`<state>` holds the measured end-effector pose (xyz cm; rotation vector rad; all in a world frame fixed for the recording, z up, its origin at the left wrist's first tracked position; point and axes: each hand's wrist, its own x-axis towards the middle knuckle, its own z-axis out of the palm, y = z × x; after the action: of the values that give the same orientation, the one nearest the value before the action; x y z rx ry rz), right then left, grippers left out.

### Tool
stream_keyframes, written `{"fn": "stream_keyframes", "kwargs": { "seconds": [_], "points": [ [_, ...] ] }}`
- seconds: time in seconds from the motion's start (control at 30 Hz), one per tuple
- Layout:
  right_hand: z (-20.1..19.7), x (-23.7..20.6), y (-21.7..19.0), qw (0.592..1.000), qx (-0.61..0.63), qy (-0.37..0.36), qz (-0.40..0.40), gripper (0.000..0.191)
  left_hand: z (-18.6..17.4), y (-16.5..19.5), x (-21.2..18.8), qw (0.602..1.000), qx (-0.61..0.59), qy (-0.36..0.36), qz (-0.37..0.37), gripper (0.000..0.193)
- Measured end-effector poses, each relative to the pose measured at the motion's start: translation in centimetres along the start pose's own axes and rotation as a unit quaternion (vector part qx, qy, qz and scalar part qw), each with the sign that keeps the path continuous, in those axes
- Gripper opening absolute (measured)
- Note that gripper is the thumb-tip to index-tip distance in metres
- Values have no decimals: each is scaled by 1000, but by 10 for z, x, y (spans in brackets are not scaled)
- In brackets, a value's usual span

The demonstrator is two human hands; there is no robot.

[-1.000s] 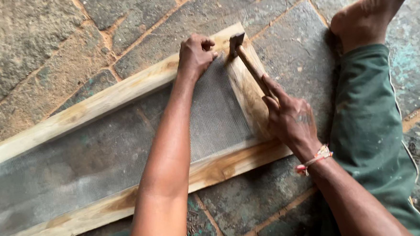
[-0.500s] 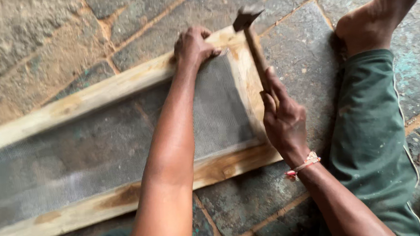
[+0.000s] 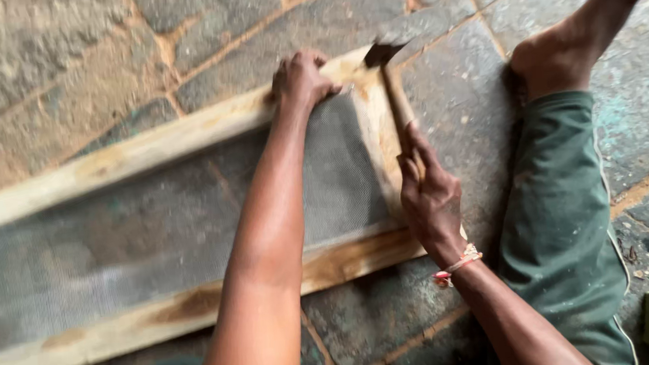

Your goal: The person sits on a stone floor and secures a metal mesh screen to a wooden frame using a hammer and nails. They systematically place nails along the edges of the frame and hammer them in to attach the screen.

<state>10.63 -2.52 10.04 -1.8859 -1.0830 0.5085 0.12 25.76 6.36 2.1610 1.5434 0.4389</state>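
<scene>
Nearest the camera, the right hand point(image 3: 430, 199) is wrapped tight around the lower end of a hammer's wooden handle, fingers curled fully about it, a red and white thread bracelet point(image 3: 456, 266) on the wrist. The hammer point(image 3: 387, 75) has its long axis running from that grip up and slightly leftward, away from the person, so its dark head points at the far right corner of the wooden frame point(image 3: 152, 147); the head is blurred, and whether it touches the wood cannot be told. The handle lies along and above the frame's short right rail.

The frame is a long rectangle of pale, stained timber lying flat on the floor, its long axis running from the lower left up toward the right, with grey wire mesh point(image 3: 142, 236) stretched across its opening. The near long rail passes under the left forearm.

Farther on, the left hand point(image 3: 301, 80) presses down on the far long rail close to that same corner, fingers bent and bunched against the wood and the mesh edge, holding nothing loose.

To the right, a leg in green trousers point(image 3: 563, 214) stretches out beside the frame, the bare foot point(image 3: 555, 55) resting on the floor beyond the corner.

The floor point(image 3: 74, 62) is irregular grey stone slabs with reddish-brown joints, worn and blotched.
</scene>
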Motion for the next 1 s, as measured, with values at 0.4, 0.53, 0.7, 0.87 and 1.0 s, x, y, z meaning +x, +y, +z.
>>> {"fn": "stream_keyframes", "kwargs": {
  "seconds": [0.4,0.53,0.7,0.87,1.0],
  "points": [
    [-30,29,16,989,-131,-41,-59,52,3,-4,-1,999,18,-31,-38,48],
    [-72,83,46,932,-280,-49,-224,35,3,-6,4,998,25,-44,-44,55],
    [-86,140,89,884,-341,-108,-300,37,-3,-7,14,998,34,-40,-46,59],
    [-62,173,111,874,-346,-155,-305,38,5,-12,24,993,-1,-81,-81,57],
    [-51,193,116,857,-347,-150,-349,36,9,-15,26,995,-14,-71,-65,55]
  ]
}}
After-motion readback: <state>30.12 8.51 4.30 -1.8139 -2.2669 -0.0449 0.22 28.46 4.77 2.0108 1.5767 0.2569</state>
